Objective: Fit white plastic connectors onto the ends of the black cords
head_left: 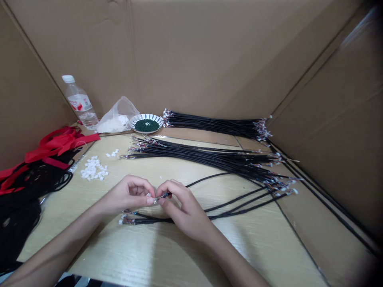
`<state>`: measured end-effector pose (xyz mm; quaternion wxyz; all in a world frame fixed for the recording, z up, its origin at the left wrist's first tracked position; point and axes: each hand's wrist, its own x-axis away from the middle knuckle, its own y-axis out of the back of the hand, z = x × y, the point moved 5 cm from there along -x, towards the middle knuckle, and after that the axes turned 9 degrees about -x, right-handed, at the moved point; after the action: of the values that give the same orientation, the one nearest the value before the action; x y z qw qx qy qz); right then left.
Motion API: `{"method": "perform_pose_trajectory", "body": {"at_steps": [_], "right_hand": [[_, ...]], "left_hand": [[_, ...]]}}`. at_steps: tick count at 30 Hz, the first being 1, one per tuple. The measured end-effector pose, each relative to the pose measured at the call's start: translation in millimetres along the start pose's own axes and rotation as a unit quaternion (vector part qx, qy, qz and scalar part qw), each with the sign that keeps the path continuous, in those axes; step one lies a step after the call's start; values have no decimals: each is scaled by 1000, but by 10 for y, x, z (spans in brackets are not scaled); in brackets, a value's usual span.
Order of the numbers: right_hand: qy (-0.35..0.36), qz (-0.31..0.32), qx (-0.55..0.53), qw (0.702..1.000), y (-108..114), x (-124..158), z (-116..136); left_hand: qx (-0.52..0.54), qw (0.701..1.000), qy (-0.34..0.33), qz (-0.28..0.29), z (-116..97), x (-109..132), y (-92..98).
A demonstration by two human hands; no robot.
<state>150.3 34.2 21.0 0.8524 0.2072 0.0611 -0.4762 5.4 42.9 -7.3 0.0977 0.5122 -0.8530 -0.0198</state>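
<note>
My left hand [129, 194] is closed in a pinch on a small white connector [149, 195]. Opposite it, my right hand [186, 207] pinches the stripped end of a black cable [209, 176], whose thin wires [163, 195] reach toward the connector. The fingertips of both hands nearly meet, and I cannot tell whether a wire sits inside the connector. Beneath the hands lie several black cables [239, 211] with white connectors [122, 219] at their left ends. A pile of loose white connectors [94, 169] rests left of my left hand.
Two bundles of black cables, a nearer one [194, 153] and a farther one [209, 123], lie across the table [119, 255]. At the back stand a plate [135, 118] of dark green bits, a plastic bag [118, 115] and a bottle [80, 101]. Red strips [60, 145] and black cords [20, 223] fill the left edge.
</note>
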Motion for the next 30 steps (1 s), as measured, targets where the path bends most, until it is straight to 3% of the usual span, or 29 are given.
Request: {"method": "perform_pose_trajectory", "body": {"at_steps": [30], "right_hand": [[-10,7,30,999,-41,6,-45]], "left_hand": [[21,999,25,2,61,-4,-3]]}}
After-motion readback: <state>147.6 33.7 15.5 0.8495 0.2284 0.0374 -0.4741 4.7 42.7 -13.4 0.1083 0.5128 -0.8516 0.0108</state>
